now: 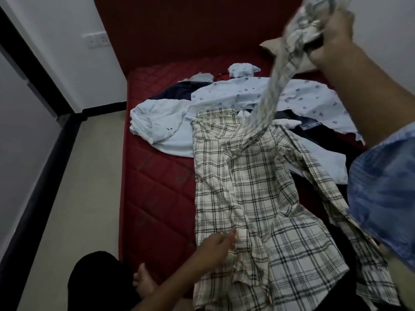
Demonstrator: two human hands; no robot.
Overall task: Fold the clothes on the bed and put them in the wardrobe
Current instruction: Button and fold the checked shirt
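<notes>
A cream plaid shirt (pixel 253 198) lies spread lengthwise on the red mattress (pixel 155 187). My right hand (pixel 334 39) is raised high at the upper right and grips the end of one plaid sleeve (pixel 269 95), which stretches down to the shirt's shoulder. My left hand (pixel 219 243) pinches the shirt's left edge near its lower part. Behind it lie a plain light blue shirt (pixel 157 129), a light blue printed shirt (pixel 298 97) and dark garments (pixel 175 92). No wardrobe shows in this view.
The bed has a red headboard (pixel 190 30) against the far wall. A strip of pale floor (pixel 78 187) runs along the bed's left side, bounded by a dark-framed door or panel (pixel 33 164). My bare foot (pixel 143 281) and dark trouser leg are at the bottom.
</notes>
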